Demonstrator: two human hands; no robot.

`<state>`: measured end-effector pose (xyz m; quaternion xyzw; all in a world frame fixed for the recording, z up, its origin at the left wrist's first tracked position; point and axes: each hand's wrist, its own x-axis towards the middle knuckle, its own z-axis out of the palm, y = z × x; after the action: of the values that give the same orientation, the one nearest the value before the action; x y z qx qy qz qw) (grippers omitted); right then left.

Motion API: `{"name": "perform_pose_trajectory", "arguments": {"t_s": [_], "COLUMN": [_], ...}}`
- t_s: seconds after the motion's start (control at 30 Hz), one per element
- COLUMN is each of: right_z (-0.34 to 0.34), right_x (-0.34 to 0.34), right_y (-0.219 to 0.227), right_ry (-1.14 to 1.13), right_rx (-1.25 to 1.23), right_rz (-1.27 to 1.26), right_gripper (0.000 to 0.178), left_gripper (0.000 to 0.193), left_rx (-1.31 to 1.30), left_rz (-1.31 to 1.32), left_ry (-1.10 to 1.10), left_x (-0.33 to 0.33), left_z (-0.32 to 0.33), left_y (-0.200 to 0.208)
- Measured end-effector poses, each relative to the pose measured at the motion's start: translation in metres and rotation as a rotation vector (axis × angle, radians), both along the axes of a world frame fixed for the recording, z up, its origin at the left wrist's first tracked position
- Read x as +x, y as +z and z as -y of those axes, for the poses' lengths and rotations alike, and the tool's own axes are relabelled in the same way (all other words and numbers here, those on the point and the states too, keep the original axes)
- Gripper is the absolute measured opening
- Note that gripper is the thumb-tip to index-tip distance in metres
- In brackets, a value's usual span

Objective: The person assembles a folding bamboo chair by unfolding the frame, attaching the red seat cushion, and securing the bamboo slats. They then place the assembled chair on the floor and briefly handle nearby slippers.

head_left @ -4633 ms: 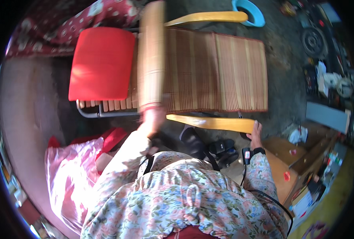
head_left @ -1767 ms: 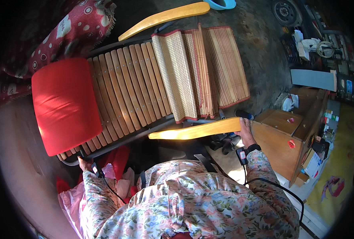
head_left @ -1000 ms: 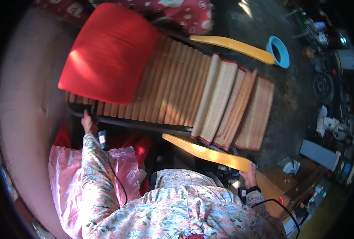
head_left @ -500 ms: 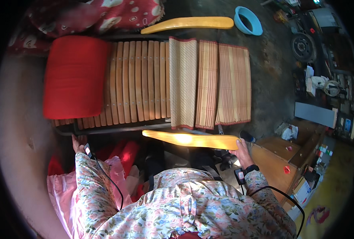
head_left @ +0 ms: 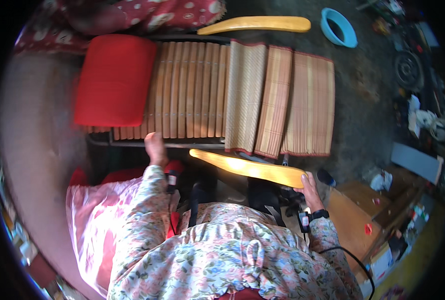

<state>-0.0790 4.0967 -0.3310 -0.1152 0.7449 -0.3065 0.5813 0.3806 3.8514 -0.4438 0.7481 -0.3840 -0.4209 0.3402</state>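
Note:
A reclining chair with wooden slats [head_left: 190, 95] stretches out in front of me. Its near armrest [head_left: 252, 169] is a long curved piece of yellow wood, lying between the chair and my body. My right hand [head_left: 310, 192] grips the armrest's wide right end. My left hand [head_left: 156, 149] reaches to the near edge of the slats, over the dark metal frame [head_left: 182, 145]. Its fingers are foreshortened and a little blurred, so their grip is unclear. On the chair rest a red cushion [head_left: 115, 80] at the left and a folded woven mat [head_left: 307, 102] at the right.
Beyond the chair lie the far armrest [head_left: 262, 24] and a blue basin [head_left: 338, 27]. A patterned red blanket [head_left: 167, 17] covers the far left. Pink plastic sheeting [head_left: 95, 225] is beside my left arm. A wooden cabinet [head_left: 350, 215] stands at the right.
My left hand has moved right along the near frame, away from its left corner. The armrest in my right hand now slants more, its right end nearer me. The whole view has shifted.

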Motion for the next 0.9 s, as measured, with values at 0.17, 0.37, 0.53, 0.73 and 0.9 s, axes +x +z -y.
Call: {"name": "perform_pose_trajectory", "arguments": {"t_s": [0.17,0.37,0.53,0.73,0.9], "right_z": [-0.001,-0.008,-0.046,-0.102,-0.135], "right_x": [-0.013,-0.043,-0.109,-0.131,-0.113], "right_y": [-0.016,-0.031,-0.026,-0.008,0.004], "right_ry": [0.193,0.141,-0.186,-0.355,-0.320], "right_rx": [-0.137,-0.146,0.018,0.121,0.141], "right_rz": [0.027,0.289,0.114,-0.033,-0.035], "right_gripper": [0.029,0.033,0.037,0.039,0.038], "left_gripper": [0.034,0.067,0.081,0.075,0.070], "left_rx": [0.147,-0.141,-0.178,-0.183,-0.174], "left_rz": [-0.314,0.000,0.311,0.385,0.299], "left_ry": [-0.614,-1.317,-1.663,-1.663,-1.675], "left_x": [-0.160,-0.260,-0.304,-0.316,-0.321], "left_z": [-0.064,-0.129,-0.159,-0.148,-0.142], "left_y": [0.047,0.105,0.117,0.103,0.087]}}
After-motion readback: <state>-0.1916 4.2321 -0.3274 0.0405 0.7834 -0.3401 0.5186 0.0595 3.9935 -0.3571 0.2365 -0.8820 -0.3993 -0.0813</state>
